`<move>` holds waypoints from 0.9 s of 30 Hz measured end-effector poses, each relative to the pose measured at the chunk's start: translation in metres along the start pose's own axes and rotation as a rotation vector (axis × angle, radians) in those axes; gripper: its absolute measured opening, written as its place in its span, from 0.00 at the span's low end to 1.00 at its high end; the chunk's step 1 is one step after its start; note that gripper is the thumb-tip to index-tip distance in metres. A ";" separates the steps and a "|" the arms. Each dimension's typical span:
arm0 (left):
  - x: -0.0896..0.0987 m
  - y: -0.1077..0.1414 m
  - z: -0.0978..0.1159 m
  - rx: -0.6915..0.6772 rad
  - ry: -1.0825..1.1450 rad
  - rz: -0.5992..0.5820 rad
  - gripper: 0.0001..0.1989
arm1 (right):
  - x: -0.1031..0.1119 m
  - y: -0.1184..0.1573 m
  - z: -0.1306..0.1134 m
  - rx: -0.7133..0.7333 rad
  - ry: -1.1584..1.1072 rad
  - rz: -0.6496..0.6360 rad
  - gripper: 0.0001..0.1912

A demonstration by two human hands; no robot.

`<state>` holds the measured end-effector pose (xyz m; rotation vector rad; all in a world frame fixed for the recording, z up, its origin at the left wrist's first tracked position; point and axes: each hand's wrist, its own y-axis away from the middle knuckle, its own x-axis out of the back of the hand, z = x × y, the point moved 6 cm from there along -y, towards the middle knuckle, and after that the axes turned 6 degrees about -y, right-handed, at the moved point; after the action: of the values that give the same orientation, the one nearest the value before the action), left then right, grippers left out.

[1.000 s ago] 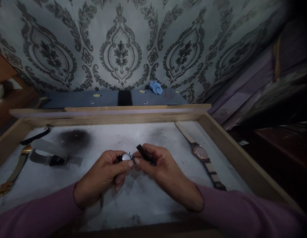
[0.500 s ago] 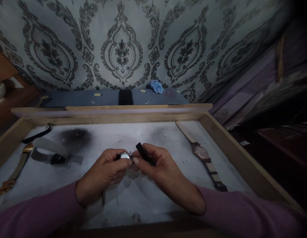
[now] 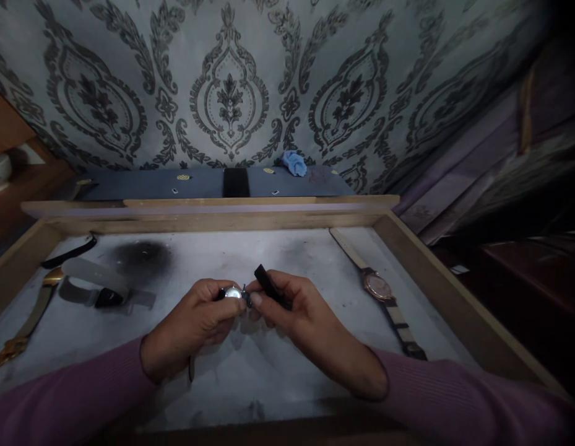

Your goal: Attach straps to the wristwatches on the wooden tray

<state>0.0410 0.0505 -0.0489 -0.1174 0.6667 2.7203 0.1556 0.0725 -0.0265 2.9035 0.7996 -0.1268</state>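
Both hands meet over the middle of a shallow wooden-sided tray. A small round wristwatch [image 3: 233, 293] with a pale, shiny face sits between the thumb and fingers of my left hand [image 3: 201, 316], which is closed around it. Below that hand a dark strap end [image 3: 191, 370] hangs down. At the watch's right edge, my right hand [image 3: 296, 306] pinches the black watch strap [image 3: 268, 284], whose free end sticks up past the fingers. Whether strap and watch case are joined is hidden by the fingertips.
On the right lies a brown-strapped wristwatch [image 3: 377, 286]. A light grey strap loop [image 3: 95, 285], a gold-trimmed watch [image 3: 25, 331] and a black strap [image 3: 71, 251] lie at the left. The tray's wooden rim [image 3: 222, 220] surrounds them. Behind it, a blue crumpled cloth [image 3: 294, 163] rests against the wall.
Almost nothing differs. The watch in my left hand has shifted very slightly left, and my right hand has moved a touch to the right.
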 end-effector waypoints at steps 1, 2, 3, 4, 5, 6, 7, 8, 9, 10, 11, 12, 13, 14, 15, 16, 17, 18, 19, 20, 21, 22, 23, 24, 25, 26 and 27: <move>-0.001 0.000 0.001 -0.006 -0.005 -0.009 0.07 | 0.000 0.000 -0.001 -0.005 -0.002 0.000 0.09; -0.002 0.001 0.001 -0.010 -0.009 -0.018 0.06 | 0.001 0.000 -0.002 -0.013 -0.005 0.008 0.10; -0.002 0.001 0.002 -0.010 -0.010 -0.024 0.06 | 0.002 0.000 -0.003 -0.021 0.001 0.020 0.12; -0.002 0.001 0.002 -0.005 -0.008 -0.024 0.06 | 0.004 0.001 -0.004 -0.026 0.014 0.038 0.12; -0.002 0.002 0.003 0.001 -0.003 -0.019 0.06 | 0.007 0.001 -0.005 -0.029 0.034 0.056 0.12; -0.001 0.002 0.003 0.007 0.002 -0.009 0.06 | 0.009 0.001 -0.005 -0.030 0.055 0.072 0.12; -0.001 0.002 0.003 0.012 0.006 0.000 0.07 | 0.011 0.001 -0.006 -0.031 0.073 0.074 0.10; 0.000 0.002 0.003 0.014 0.007 0.004 0.07 | 0.012 0.002 -0.005 -0.032 0.085 0.059 0.09; 0.000 0.002 0.004 0.015 0.006 0.004 0.08 | 0.012 0.002 -0.005 -0.034 0.094 0.031 0.09; 0.000 0.002 0.004 0.013 0.005 0.000 0.08 | 0.011 0.002 -0.004 -0.032 0.106 -0.005 0.08; 0.000 0.002 0.004 0.009 0.004 -0.005 0.08 | 0.010 0.003 -0.004 -0.027 0.127 -0.040 0.08; 0.000 0.002 0.004 0.006 0.004 -0.011 0.08 | 0.010 0.003 -0.004 -0.020 0.157 -0.068 0.08; 0.000 0.002 0.004 0.001 0.002 -0.016 0.08 | 0.009 0.004 -0.003 -0.018 0.194 -0.090 0.09; -0.001 0.002 0.004 -0.002 0.004 -0.021 0.07 | 0.009 0.005 -0.003 -0.018 0.234 -0.100 0.09; -0.001 0.002 0.004 -0.004 0.007 -0.022 0.07 | 0.009 0.006 -0.004 -0.023 0.271 -0.107 0.09; -0.001 0.002 0.004 -0.005 0.008 -0.023 0.07 | 0.009 0.007 -0.005 -0.027 0.302 -0.113 0.09; -0.001 0.002 0.004 -0.005 0.009 -0.022 0.07 | 0.008 0.008 -0.006 -0.031 0.331 -0.122 0.10; -0.001 0.002 0.004 -0.006 0.009 -0.021 0.07 | 0.008 0.009 -0.008 -0.030 0.358 -0.130 0.10; -0.001 0.002 0.004 -0.006 0.009 -0.020 0.07 | 0.007 0.010 -0.010 -0.023 0.383 -0.137 0.11; -0.001 0.002 0.004 -0.006 0.007 -0.020 0.07 | 0.007 0.010 -0.012 -0.014 0.409 -0.143 0.11; -0.001 0.002 0.004 -0.007 0.004 -0.019 0.07 | 0.006 0.011 -0.014 -0.004 0.434 -0.148 0.12; -0.001 0.002 0.004 -0.007 0.003 -0.017 0.07 | 0.006 0.012 -0.016 0.008 0.461 -0.151 0.12; 0.000 0.002 0.004 -0.007 0.001 -0.015 0.07 | 0.005 0.012 -0.018 0.019 0.484 -0.155 0.12; -0.001 0.002 0.004 -0.007 -0.002 -0.015 0.07 | 0.004 0.013 -0.019 0.027 0.503 -0.161 0.13; 0.000 0.002 0.004 -0.006 -0.002 -0.015 0.07 | 0.003 0.014 -0.020 0.034 0.524 -0.167 0.14; 0.000 0.002 0.003 -0.007 0.000 -0.016 0.07 | 0.003 0.014 -0.021 0.041 0.548 -0.170 0.15; -0.001 0.002 0.003 -0.008 0.002 -0.017 0.07 | 0.002 0.015 -0.022 0.045 0.574 -0.172 0.16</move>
<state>0.0408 0.0503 -0.0450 -0.1266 0.6523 2.7067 0.1656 0.0642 -0.0037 2.9295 1.1315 0.7102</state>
